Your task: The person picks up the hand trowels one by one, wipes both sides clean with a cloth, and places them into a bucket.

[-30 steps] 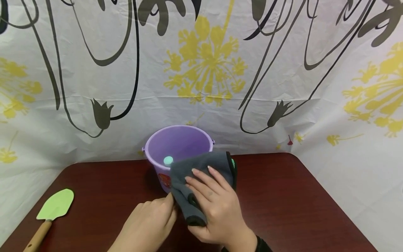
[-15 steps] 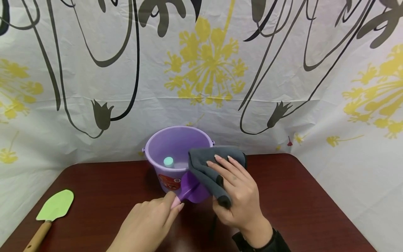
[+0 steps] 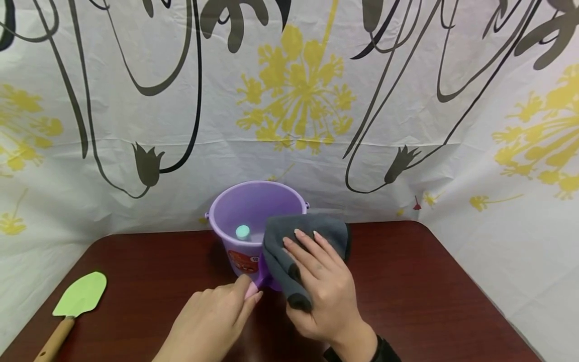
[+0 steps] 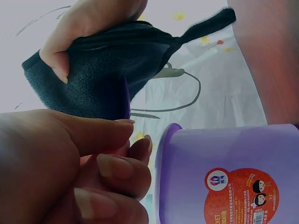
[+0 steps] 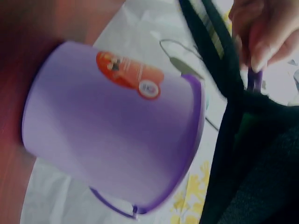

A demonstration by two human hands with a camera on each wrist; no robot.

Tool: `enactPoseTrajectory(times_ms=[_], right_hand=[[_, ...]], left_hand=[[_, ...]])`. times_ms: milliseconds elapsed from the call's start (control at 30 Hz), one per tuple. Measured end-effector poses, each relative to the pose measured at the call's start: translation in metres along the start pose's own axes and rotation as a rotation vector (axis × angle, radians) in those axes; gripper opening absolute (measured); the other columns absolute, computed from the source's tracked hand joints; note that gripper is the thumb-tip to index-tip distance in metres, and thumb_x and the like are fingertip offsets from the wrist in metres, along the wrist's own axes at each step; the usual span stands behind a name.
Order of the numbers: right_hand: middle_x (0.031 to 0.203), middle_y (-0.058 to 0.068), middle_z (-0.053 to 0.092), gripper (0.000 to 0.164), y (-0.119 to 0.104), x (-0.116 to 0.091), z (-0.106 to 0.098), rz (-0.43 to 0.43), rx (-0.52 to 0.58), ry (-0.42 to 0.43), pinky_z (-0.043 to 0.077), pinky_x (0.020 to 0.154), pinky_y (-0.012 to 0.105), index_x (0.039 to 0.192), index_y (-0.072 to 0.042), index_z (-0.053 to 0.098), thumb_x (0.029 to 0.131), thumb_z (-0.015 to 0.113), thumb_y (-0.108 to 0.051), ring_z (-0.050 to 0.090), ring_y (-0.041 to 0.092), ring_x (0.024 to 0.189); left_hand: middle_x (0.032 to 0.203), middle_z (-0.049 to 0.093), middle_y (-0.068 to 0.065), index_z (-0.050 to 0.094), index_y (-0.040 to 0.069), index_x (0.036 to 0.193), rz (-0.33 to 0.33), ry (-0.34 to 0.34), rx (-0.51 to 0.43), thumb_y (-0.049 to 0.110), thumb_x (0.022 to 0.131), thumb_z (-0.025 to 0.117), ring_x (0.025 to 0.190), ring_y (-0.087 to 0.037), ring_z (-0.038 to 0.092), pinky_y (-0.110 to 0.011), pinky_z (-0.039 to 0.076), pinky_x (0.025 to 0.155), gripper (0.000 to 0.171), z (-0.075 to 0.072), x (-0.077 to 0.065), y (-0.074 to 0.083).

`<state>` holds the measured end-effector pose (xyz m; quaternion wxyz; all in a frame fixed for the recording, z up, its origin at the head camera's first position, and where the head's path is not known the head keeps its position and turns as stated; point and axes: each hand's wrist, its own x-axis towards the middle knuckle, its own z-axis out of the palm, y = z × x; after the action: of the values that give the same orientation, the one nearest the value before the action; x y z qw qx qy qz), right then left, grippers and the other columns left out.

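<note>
In the head view my left hand (image 3: 208, 317) grips the pink handle (image 3: 251, 290) of a purple toy shovel (image 3: 263, 271). A folded grey cloth (image 3: 280, 241) with black edging covers most of the shovel's blade. My right hand (image 3: 323, 291) holds that cloth, fingers laid over its top and thumb beneath. In the left wrist view the thumb presses into the cloth (image 4: 93, 65), and the shovel's edge (image 4: 126, 95) shows against it. Just behind both hands stands a lilac bucket (image 3: 253, 201), its side also filling much of the right wrist view.
Inside the bucket is something with a round mint-green top (image 3: 243, 232). A lime-green spade with a wooden handle (image 3: 83, 294) lies at the left of the dark red-brown table (image 3: 149, 281). A white patterned cloth (image 3: 203, 125) hangs right behind the table.
My right hand swung right with the cloth, baring the purple shovel, then came back left and down partway over it. My left hand stays nearly in place, and the bucket has not moved.
</note>
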<state>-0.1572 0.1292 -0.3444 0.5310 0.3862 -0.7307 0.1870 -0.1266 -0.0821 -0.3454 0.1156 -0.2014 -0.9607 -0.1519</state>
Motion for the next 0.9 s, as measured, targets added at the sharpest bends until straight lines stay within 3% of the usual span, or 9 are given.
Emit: enactPoseTrajectory(times_ms=[133, 233, 400, 567, 900], right_hand=[[0.12, 0.016, 0.073, 0.055, -0.009, -0.002, 0.005, -0.062, -0.021, -0.024, 0.044, 0.111, 0.046, 0.115, 0.004, 0.072, 0.092, 0.041, -0.037, 0.068, 0.035, 0.117], [0.123, 0.016, 0.072, 0.068, -0.019, -0.004, 0.01, -0.125, -0.033, -0.067, 0.044, 0.109, 0.047, 0.116, 0.003, 0.071, 0.101, 0.029, -0.049, 0.067, 0.034, 0.12], [0.126, 0.014, 0.071, 0.079, -0.029, -0.008, 0.015, -0.131, -0.029, -0.099, 0.044, 0.11, 0.046, 0.12, 0.001, 0.07, 0.105, 0.017, -0.056, 0.066, 0.03, 0.123], [0.124, 0.013, 0.072, 0.078, -0.029, -0.007, 0.014, -0.111, -0.035, -0.085, 0.044, 0.109, 0.045, 0.118, 0.0, 0.071, 0.104, 0.019, -0.056, 0.066, 0.03, 0.122], [0.109, 0.014, 0.077, 0.064, -0.016, 0.001, 0.011, -0.077, -0.045, 0.082, 0.047, 0.104, 0.048, 0.104, 0.003, 0.076, 0.099, 0.034, -0.046, 0.072, 0.032, 0.107]], left_hand=[[0.055, 0.041, 0.013, 0.052, 0.024, 0.082, 0.024, 0.047, 0.036, 0.028, 0.097, 0.066, 0.047, -0.006, 0.043, -0.028, 0.034, 0.047, 0.021, 0.002, 0.0, 0.0], [0.056, 0.05, 0.013, 0.054, 0.024, 0.078, 0.027, 0.062, 0.054, 0.018, 0.089, 0.071, 0.048, -0.009, 0.052, -0.03, 0.038, 0.047, 0.021, 0.005, 0.0, -0.003], [0.06, 0.054, 0.013, 0.054, 0.026, 0.074, 0.018, 0.045, 0.032, 0.013, 0.083, 0.075, 0.052, -0.008, 0.057, -0.027, 0.041, 0.049, 0.026, 0.006, -0.002, -0.006], [0.059, 0.052, 0.014, 0.054, 0.025, 0.073, 0.012, 0.024, 0.012, 0.013, 0.084, 0.073, 0.051, -0.008, 0.056, -0.027, 0.04, 0.049, 0.026, 0.006, -0.001, -0.006], [0.054, 0.046, 0.012, 0.051, 0.022, 0.076, 0.012, 0.04, 0.015, 0.021, 0.092, 0.068, 0.046, -0.009, 0.049, -0.03, 0.035, 0.046, 0.023, 0.003, 0.003, 0.005]])
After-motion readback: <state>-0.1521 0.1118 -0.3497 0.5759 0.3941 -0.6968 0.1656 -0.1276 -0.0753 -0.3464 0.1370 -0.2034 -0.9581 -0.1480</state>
